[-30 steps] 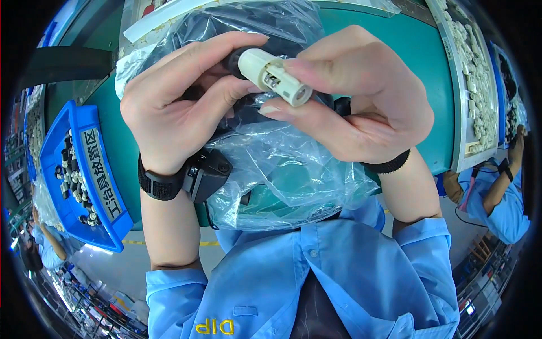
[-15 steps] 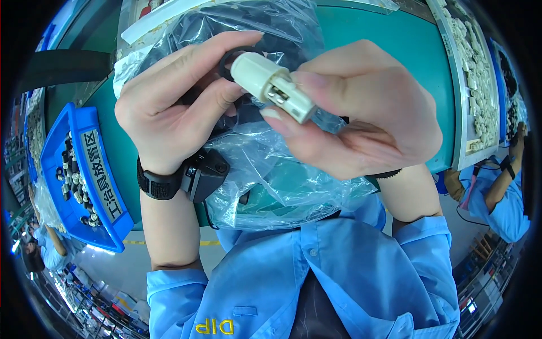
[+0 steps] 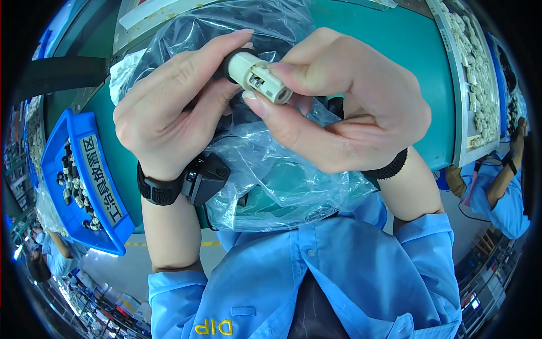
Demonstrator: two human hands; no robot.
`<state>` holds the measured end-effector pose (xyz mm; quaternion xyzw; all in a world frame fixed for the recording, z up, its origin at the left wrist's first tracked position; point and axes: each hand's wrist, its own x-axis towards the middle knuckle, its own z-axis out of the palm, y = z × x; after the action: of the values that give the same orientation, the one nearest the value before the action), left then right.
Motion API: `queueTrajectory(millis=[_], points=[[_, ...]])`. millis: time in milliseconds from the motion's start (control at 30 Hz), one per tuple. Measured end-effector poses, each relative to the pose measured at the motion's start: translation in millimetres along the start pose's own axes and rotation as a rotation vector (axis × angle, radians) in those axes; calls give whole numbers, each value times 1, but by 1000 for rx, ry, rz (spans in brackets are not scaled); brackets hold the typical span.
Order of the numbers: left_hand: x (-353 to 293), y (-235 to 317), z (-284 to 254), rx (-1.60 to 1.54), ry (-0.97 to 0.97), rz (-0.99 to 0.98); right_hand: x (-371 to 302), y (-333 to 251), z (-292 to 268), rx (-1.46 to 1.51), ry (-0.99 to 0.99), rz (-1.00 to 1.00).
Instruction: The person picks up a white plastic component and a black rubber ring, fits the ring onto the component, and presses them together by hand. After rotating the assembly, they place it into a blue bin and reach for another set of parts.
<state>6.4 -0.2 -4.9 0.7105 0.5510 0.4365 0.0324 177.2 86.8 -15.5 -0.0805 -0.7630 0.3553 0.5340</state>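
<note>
A small cream-white plastic cylinder (image 3: 261, 77) with a slotted open end and a black part behind it is held up close above a clear plastic bag (image 3: 271, 169). My left hand (image 3: 169, 107) pinches its black rear end with thumb and fingers. My right hand (image 3: 350, 107) grips the white front end between thumb and forefinger. Both wrists wear black bands, the left one carrying a black device (image 3: 204, 178). The bag hides whatever lies inside it.
A blue bin (image 3: 84, 169) of small black and white parts sits at the left on the green table (image 3: 418, 62). A long white tray (image 3: 471, 73) of cream parts runs along the right. Another person in blue (image 3: 508, 192) works at the far right.
The cylinder has tilted slightly, and both hands have shifted their hold on it, staying above the bag.
</note>
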Motion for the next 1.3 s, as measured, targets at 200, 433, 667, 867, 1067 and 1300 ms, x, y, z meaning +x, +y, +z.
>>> queueTrajectory(millis=[200,433,667,867,1067,1300], points=[[-1,4,2,-4,-8,-31,-3,-1,-2,57,-27,96],[4,8,5,-79,21,-112,-5,1,7,54,55,-23],[2,7,5,-103,0,-173,-5,2,4,20,7,-28],[3,7,6,-131,-8,-142,-4,0,-1,51,-47,-58],[8,8,5,-113,-48,-94,-4,2,1,54,-21,-10],[6,1,7,-127,-28,-14,-3,0,-2,101,-83,90]])
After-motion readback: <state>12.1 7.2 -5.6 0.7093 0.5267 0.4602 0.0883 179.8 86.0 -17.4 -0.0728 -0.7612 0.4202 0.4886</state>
